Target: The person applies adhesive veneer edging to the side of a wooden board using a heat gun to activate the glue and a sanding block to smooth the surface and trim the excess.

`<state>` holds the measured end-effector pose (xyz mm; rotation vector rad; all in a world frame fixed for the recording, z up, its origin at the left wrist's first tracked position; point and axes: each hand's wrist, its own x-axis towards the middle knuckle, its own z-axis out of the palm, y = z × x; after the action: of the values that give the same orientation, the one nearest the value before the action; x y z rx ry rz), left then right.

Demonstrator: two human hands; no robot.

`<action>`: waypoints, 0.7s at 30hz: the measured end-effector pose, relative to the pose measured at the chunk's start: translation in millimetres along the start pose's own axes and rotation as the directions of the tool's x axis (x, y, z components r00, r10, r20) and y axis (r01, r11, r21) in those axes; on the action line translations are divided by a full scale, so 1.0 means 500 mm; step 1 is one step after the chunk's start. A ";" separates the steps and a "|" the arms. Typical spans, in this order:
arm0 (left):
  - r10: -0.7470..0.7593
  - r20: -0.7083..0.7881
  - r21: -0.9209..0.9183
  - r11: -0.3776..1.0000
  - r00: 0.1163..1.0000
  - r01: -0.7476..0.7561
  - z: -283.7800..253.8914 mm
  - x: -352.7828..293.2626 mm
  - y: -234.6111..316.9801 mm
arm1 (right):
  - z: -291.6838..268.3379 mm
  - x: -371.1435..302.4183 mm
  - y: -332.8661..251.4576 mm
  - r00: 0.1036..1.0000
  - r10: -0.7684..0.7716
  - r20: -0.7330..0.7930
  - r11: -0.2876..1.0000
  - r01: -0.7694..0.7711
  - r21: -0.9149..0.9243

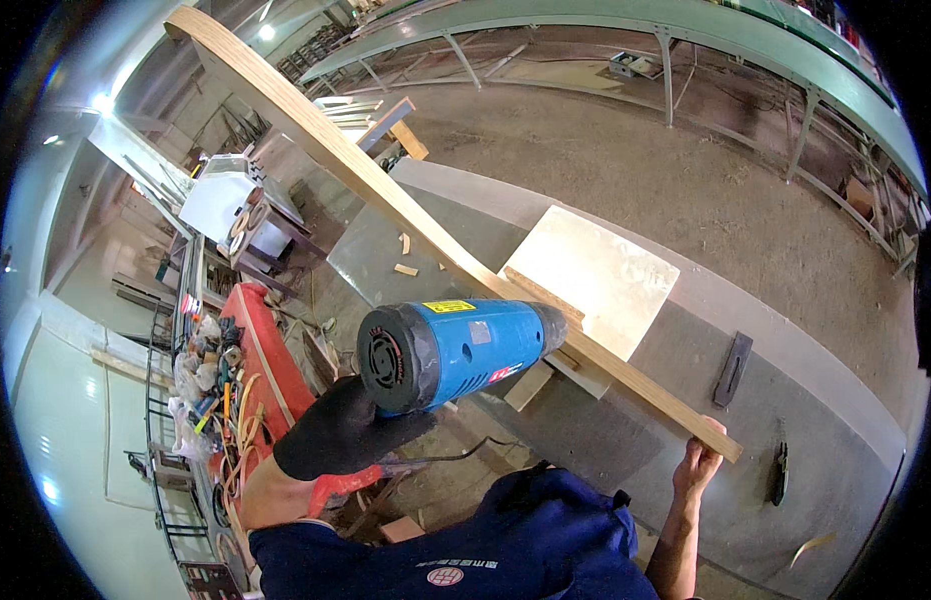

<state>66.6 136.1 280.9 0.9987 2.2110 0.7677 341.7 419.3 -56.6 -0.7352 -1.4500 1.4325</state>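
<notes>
My left hand [337, 432], in a black glove, is wrapped round the grip of a blue heat gun [490, 345] with a yellow label. Its dark nozzle end points right, toward the edge of a long wooden panel [370, 185], and seems close to it; contact cannot be made out. The panel runs diagonally from the upper left, where its end is rounded, down to the lower right. At that lower end my bare right hand [696, 462] grips the panel, fingers curled round its edge. Beneath the panel lies a pale board [610, 270], with small wood blocks [528, 385] beside it.
The grey worktable [825, 430] carries a dark flat tool [732, 368], a slim black tool [779, 472] and wood offcuts [406, 270]. To the left, a red bench [275, 350] is cluttered with tools and bags. A long green conveyor-like table [585, 22] curves along the back.
</notes>
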 end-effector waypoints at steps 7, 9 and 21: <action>0.119 -0.039 0.171 0.979 0.992 -0.111 0.019 -0.003 0.023 | -0.008 -0.002 0.022 0.999 -0.029 0.030 0.999 0.028 0.037; 0.123 -0.029 0.171 0.978 0.992 -0.117 0.021 -0.004 0.023 | -0.007 -0.001 0.018 0.998 -0.048 0.038 0.998 0.047 0.029; 0.064 0.084 -0.043 0.997 0.994 -0.061 0.033 -0.010 -0.006 | 0.009 0.007 0.009 0.994 -0.106 0.027 0.994 0.106 -0.018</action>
<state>79.8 134.5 269.0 1.0654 2.0926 0.7795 335.5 421.1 -59.5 -0.6440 -1.5019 1.3530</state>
